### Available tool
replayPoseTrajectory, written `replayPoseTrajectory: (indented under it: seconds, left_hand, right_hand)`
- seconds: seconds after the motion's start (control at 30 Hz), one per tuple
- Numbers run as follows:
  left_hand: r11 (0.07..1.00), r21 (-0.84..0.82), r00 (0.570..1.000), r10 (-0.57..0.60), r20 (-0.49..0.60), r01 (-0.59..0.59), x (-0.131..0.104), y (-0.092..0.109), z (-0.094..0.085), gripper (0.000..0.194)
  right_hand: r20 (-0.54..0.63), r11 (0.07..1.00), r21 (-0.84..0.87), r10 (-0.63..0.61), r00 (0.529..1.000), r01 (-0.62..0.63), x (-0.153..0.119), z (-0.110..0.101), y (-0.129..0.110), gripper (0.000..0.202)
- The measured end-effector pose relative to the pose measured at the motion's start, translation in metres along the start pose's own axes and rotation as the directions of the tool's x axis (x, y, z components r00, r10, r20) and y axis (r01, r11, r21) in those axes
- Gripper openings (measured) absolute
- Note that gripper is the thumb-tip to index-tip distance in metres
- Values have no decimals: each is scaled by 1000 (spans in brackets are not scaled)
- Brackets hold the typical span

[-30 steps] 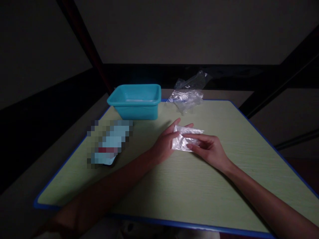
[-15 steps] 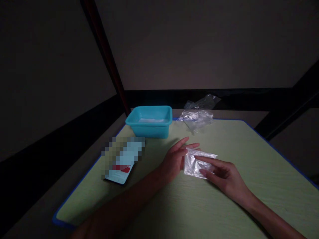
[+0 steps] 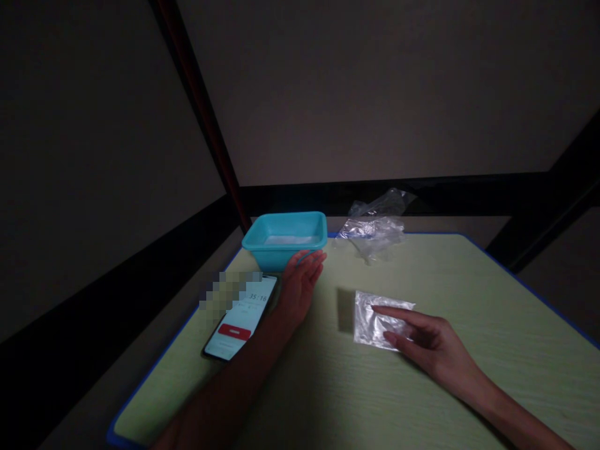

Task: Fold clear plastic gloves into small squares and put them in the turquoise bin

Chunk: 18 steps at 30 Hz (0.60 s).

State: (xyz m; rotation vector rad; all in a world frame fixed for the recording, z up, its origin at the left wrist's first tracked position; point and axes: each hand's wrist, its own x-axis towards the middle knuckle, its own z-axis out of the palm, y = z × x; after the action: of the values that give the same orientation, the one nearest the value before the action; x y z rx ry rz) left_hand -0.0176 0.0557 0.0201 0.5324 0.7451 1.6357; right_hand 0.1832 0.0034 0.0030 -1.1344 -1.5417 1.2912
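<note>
My right hand (image 3: 434, 344) holds a folded clear plastic bag (image 3: 366, 326) by its right side, with thumb and forefinger on its upper face. The bag is a small, shiny, roughly square packet, and a shadow falls on the table just left of it. My left hand (image 3: 302, 281) is off the bag, its fingers stretched out and holding nothing. It is in front of the lower right part of a turquoise plastic basin (image 3: 262, 257); whether it touches the basin I cannot tell.
A phone (image 3: 239, 319) with a lit screen lies left of my left forearm. Crumpled clear plastic (image 3: 375, 234) rests at the far edge of the pale green table (image 3: 492, 300), which has a blue rim. Something white lies inside the basin. A dark wall stands behind.
My left hand has let go of the folded plastic bag and moved left to the front of the basin. My right hand keeps hold of the bag. The view has shifted slightly.
</note>
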Motion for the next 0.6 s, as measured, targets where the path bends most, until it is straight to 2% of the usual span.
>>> replayPoseTrajectory:
  seconds: [0.23, 0.6]
  left_hand:
    - [1000, -15, 999, -9, 39, 10, 1, 2, -3, 20]
    - [997, 2, 990, -82, 114, 82, -3, 1, 2, 19]
  right_hand:
    - [-37, 1000, -3, 23, 999, -23, 1, -2, 0, 39]
    - [-185, 999, -28, 23, 983, -28, 7, -10, -8, 39]
